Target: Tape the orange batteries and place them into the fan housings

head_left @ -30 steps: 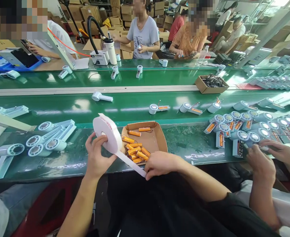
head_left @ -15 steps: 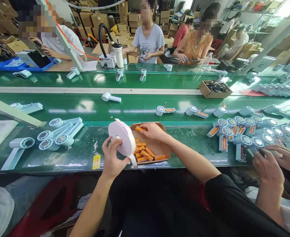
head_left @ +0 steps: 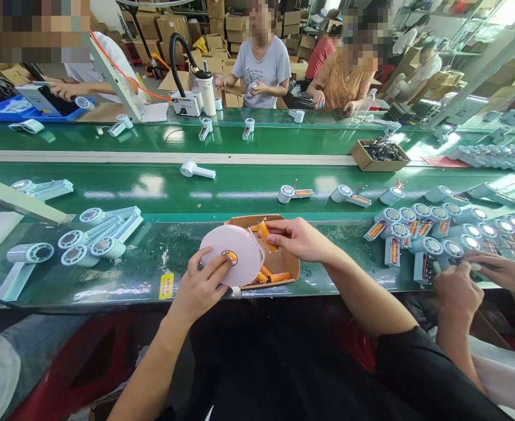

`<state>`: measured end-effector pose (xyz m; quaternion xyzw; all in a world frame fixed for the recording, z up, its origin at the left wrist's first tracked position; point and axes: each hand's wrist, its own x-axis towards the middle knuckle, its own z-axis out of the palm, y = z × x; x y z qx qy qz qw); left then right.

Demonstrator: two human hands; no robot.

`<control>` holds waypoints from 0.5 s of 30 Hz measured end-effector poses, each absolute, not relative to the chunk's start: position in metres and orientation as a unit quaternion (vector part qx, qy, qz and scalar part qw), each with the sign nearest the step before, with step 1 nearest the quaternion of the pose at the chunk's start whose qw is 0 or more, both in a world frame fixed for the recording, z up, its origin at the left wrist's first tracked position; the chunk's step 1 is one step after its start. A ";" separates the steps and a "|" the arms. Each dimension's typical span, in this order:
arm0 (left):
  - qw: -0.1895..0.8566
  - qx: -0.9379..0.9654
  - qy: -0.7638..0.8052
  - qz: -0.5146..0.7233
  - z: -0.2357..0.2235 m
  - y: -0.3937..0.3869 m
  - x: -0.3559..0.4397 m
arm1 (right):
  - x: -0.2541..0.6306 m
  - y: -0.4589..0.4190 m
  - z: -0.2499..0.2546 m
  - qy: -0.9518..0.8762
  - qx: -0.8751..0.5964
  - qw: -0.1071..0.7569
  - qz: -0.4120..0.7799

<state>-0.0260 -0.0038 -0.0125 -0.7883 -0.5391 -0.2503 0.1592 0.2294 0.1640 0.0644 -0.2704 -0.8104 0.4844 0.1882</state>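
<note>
My left hand is closed on a wide roll of white tape, its fingers across the flat face near the core and its thumb low at the edge. A loose tape end hangs below the roll. My right hand pinches an orange wrapped battery between thumb and fingers, just behind the roll. Under both hands lies a cardboard box with several more orange batteries in it. The roll hides the left part of the box.
Pale blue fan-like housings lie at my left. Many more, some with batteries fitted, crowd the right, beside a co-worker's hands. Housings also sit on the green belt. A box of dark parts stands beyond; co-workers sit opposite.
My right hand has moved right and slightly nearer, lifting the battery to a steeper tilt by the roll. My left hand has turned the roll's flat face toward me and shifted it right.
</note>
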 end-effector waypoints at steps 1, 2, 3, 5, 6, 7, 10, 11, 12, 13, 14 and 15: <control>0.160 -0.793 -0.538 -0.238 -0.011 -0.004 -0.027 | 0.231 0.166 0.069 -0.823 -0.269 0.166 0.471; 0.161 -0.797 -0.536 -0.226 -0.009 -0.004 -0.029 | 0.233 0.168 0.072 -0.831 -0.266 0.145 0.466; 0.164 -0.802 -0.533 -0.216 -0.006 -0.003 -0.030 | 0.235 0.170 0.074 -0.833 -0.261 0.127 0.471; 0.178 -0.810 -0.521 -0.204 0.001 -0.002 -0.030 | 0.235 0.173 0.074 -0.813 -0.251 0.115 0.513; 0.186 -0.811 -0.518 -0.199 0.005 -0.001 -0.029 | 0.232 0.172 0.072 -0.789 -0.250 0.127 0.546; 0.195 -0.809 -0.519 -0.196 0.009 0.000 -0.026 | 0.228 0.168 0.067 -0.756 -0.250 0.157 0.584; 0.223 -0.771 -0.553 -0.222 0.012 0.002 -0.007 | 0.208 0.144 0.040 -0.599 -0.270 0.353 0.666; 0.229 -0.754 -0.566 -0.241 0.010 0.002 0.002 | 0.200 0.134 0.029 -0.531 -0.279 0.434 0.672; 0.230 -0.740 -0.576 -0.262 0.006 0.002 0.011 | 0.194 0.127 0.018 -0.467 -0.286 0.502 0.669; 0.224 -0.731 -0.581 -0.280 0.001 0.001 0.020 | 0.190 0.124 0.010 -0.418 -0.292 0.549 0.663; 0.211 -0.728 -0.583 -0.294 -0.005 0.000 0.028 | 0.191 0.126 0.003 -0.388 -0.296 0.575 0.656; 0.193 -0.730 -0.582 -0.304 -0.010 -0.002 0.034 | 0.195 0.135 0.000 -0.376 -0.299 0.591 0.648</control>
